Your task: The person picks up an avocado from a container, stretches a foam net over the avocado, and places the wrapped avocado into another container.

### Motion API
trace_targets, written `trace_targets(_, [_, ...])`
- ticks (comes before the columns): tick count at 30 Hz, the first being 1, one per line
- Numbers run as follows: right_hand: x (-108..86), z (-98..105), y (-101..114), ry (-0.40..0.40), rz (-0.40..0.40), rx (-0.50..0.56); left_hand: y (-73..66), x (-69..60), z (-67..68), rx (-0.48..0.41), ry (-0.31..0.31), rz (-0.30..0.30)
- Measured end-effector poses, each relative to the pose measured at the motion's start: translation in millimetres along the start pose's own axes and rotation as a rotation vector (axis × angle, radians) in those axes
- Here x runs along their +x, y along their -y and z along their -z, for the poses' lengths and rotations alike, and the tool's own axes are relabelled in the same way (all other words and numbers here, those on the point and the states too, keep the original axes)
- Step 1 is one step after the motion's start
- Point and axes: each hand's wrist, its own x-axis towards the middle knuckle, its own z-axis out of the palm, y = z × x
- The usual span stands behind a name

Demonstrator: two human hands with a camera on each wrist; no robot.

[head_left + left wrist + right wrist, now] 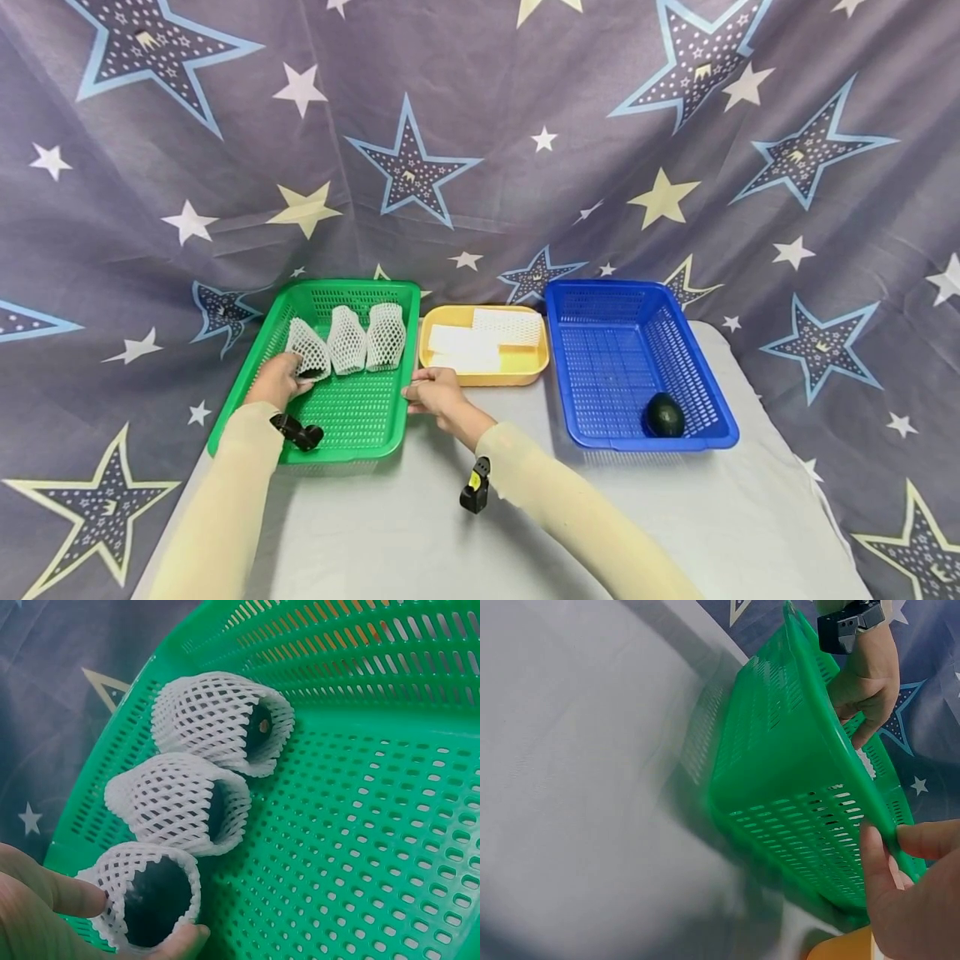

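Green plastic forms the perforated basket [348,429] on the worktop [420,525], with three netted fruits [347,340] side by side inside. The left hand [276,382] pinches the leftmost one, its fingers [71,892] parted by the fruit's width. At the nets' open ends, the left wrist view reveals dark skin that the head view mostly misses. The right wrist view shows the right hand [438,396] nearly closed, thumb and finger gripping the basket's rim. Only the head view includes the blue basket [607,375] with its bare dark fruit [665,415], and the white netting [465,346] in the yellow tray [521,377].
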Motion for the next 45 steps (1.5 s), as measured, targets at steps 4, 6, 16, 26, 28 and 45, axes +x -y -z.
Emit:
trace_targets(4, [1.5, -0.3, -0.4, -0.005, -0.001, 0.007, -0.3, -5.9, 2.3, -0.021, 0.014, 0.015])
trace_targets(6, [2.2, -0.2, -0.6, -0.007, 0.001, 0.007, -1.0, -12.5, 4.9, -0.014, 0.037, 0.014])
trace_targets(16, [2.0, 1.2, 0.2, -0.016, 0.0, 0.008, -8.6, -81.8, -7.3, 0.161, 0.004, -0.052])
trace_targets(26, [2.9, 0.6, -2.5, -0.021, -0.001, -0.003, -26.4, -222.5, -26.1, 0.283, 0.039, -0.057])
trace_targets(28, [2.7, 0.6, -2.7, -0.022, 0.0, -0.001, -27.2, -222.2, -26.1, 0.29, 0.037, -0.046])
trace_targets(45, [1.0, -0.5, -2.7, -0.012, 0.002, 0.012, -28.8, -246.6, -32.5, 0.381, 0.036, -0.104])
